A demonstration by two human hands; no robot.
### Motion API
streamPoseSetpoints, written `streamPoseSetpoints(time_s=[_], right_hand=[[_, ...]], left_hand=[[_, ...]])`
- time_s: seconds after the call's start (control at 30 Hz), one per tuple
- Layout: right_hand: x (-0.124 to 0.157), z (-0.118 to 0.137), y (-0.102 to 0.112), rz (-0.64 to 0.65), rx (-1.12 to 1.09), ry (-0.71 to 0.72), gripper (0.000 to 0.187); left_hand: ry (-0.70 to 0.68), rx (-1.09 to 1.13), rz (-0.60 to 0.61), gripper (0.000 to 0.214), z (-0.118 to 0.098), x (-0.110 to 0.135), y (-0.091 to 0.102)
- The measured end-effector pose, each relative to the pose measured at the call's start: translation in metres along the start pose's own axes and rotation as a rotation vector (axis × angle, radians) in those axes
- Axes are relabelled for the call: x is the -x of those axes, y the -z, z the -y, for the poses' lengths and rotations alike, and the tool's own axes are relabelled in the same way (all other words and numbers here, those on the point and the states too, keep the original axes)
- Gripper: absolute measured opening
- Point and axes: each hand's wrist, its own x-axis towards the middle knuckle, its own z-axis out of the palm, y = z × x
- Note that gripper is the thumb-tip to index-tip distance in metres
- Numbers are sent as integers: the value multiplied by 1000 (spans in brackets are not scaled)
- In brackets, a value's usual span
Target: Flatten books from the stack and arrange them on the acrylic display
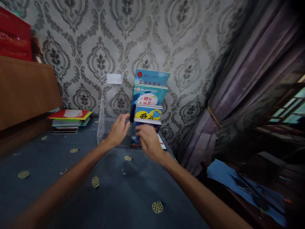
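A clear acrylic tiered rack (102,122) stands on the dark blue cloth (71,178) against the patterned wall. Several children's books (149,101) sit stepped in its right half, covers blue and yellow. My left hand (118,130) rests on the rack's front edge at the middle, fingers curled over it. My right hand (149,140) is at the lowest front book (145,125), fingers bent against its cover; the hand is blurred.
A stack of coloured books (70,120) lies at the back left beside a wooden headboard (26,89). A red crate (14,35) sits on top of it. A purple curtain (238,95) hangs to the right, with blue papers (238,184) below.
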Motion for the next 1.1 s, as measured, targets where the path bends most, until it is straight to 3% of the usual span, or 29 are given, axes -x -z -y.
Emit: streamPoseSetpoints(time_s=[0.07, 0.17, 0.33, 0.6, 1.1], right_hand=[[28, 23, -24, 147, -66, 63, 24], [58, 45, -57, 298, -132, -34, 23], [79, 66, -86, 444, -225, -179, 19], [84, 69, -88, 445, -361, -250, 21], [85, 70, -85, 429, -395, -227, 27]], left_hand=[[17, -11, 114, 24, -1, 40, -4], [46, -25, 314, 21, 5, 88, -12], [117, -5, 581, 22, 22, 131, -16], [137, -97, 771, 17, 20, 128, -14], [78, -179, 803, 12, 20, 130, -14]])
